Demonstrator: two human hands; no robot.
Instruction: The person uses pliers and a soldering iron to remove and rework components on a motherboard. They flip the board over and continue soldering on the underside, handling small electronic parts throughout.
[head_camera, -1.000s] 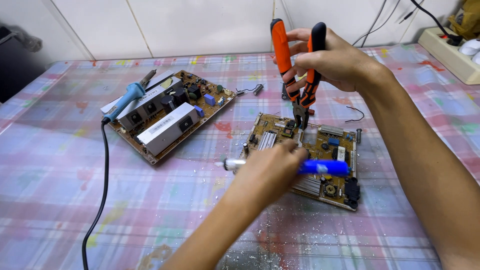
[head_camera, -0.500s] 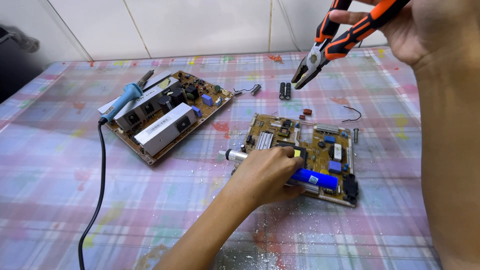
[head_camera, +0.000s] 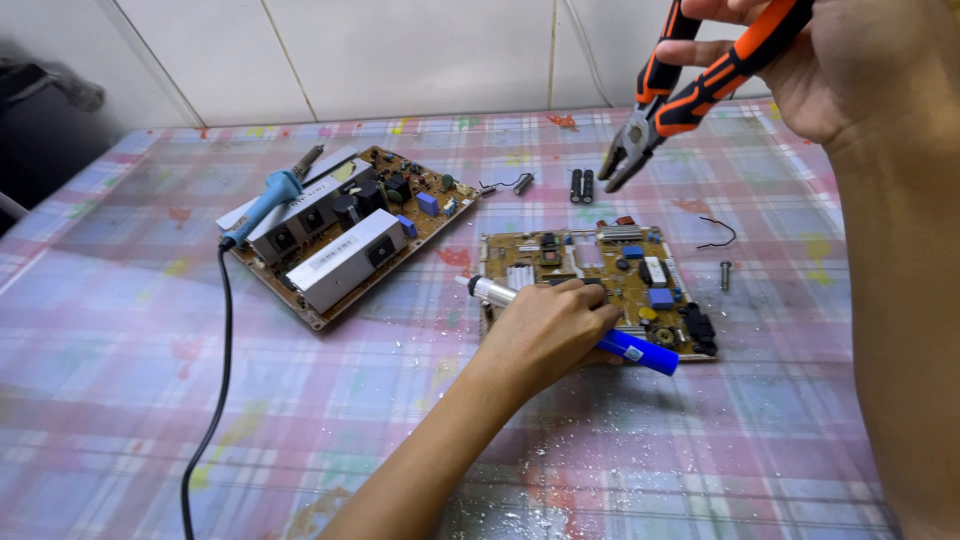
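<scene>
Seems to be a step of pulling parts off the small circuit board, which lies flat on the checked tablecloth, near the middle of the table. Left hand closed around a desoldering pump, pressing it down across the near edge of that board, silver tip pointing left. Right hand lifted high above the far side of the table, wrapped around the orange-and-black pliers; jaws a little apart, pointing down, nothing visible between them.

Any next grip on the board probably calls for lowering the pliers between tightly packed components, with the left hand keeping the board from sliding.

Around: two black cylinders side by side just beyond the board, a screw and a thin bent wire to its right. Well to the left, a larger circuit board with a blue soldering iron resting across it, its black cord running toward the near edge. In the way: mainly the left hand and pump covering the front of the small board.
</scene>
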